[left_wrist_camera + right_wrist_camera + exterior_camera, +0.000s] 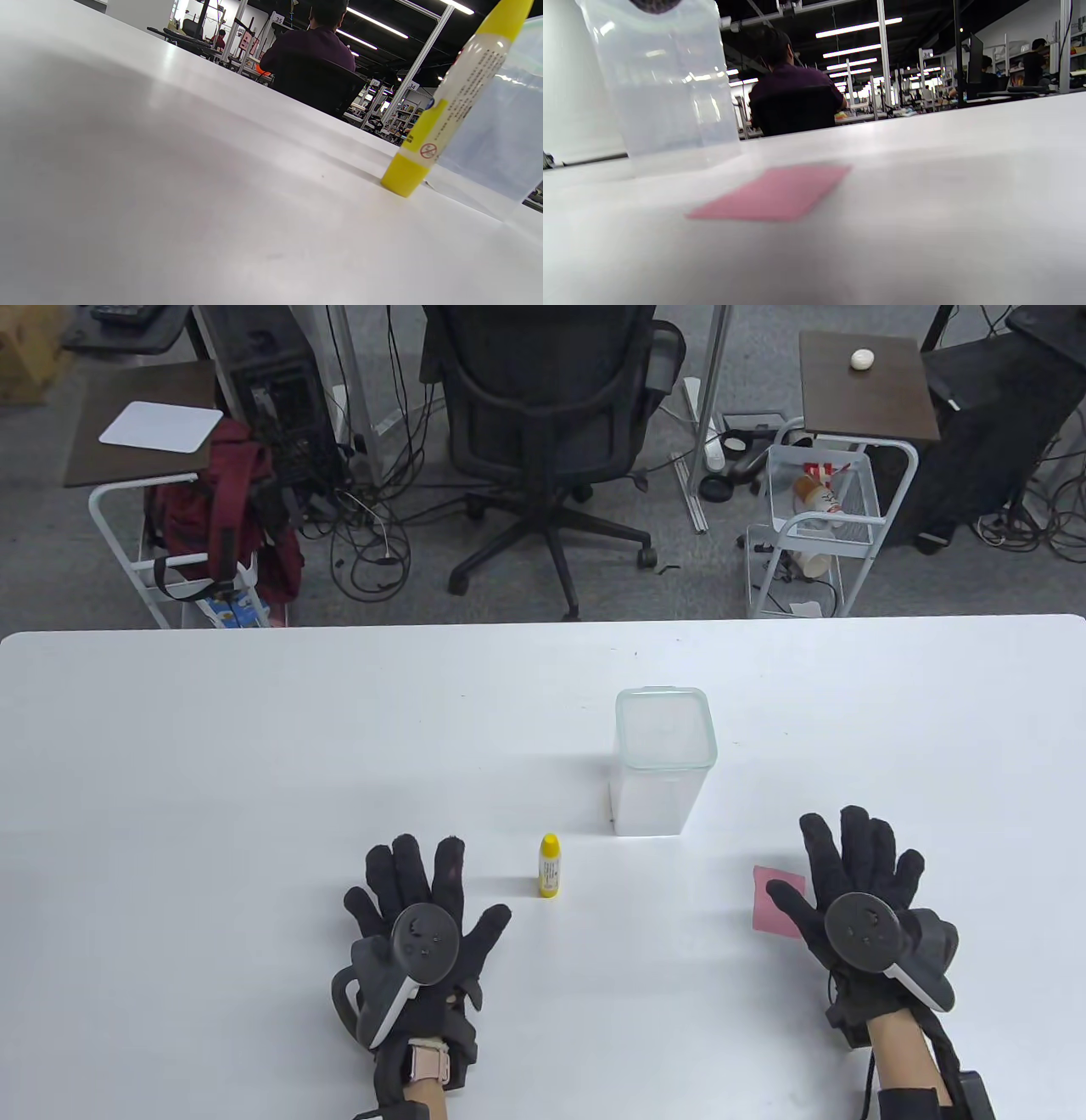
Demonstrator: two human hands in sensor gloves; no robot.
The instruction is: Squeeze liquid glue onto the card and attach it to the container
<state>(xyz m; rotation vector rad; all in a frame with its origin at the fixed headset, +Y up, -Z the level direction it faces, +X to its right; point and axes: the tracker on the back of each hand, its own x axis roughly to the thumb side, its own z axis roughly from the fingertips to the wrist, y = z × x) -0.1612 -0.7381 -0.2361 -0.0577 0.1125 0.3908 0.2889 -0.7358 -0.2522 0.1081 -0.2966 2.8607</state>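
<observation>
A small glue bottle (549, 865) with a yellow cap and yellow base stands upright on the white table (212, 780). It also shows in the left wrist view (445, 114). A clear lidded plastic container (663, 759) stands behind it, and shows in the right wrist view (666, 80). A pink card (774, 899) lies flat at the right, also in the right wrist view (774, 195). My left hand (416, 899) lies flat and open, left of the bottle. My right hand (857, 865) lies flat and open, its thumb over the card's right part.
The table's far edge (543, 623) runs behind the container. Beyond it stand an office chair (543, 432), two side carts and cables on the floor.
</observation>
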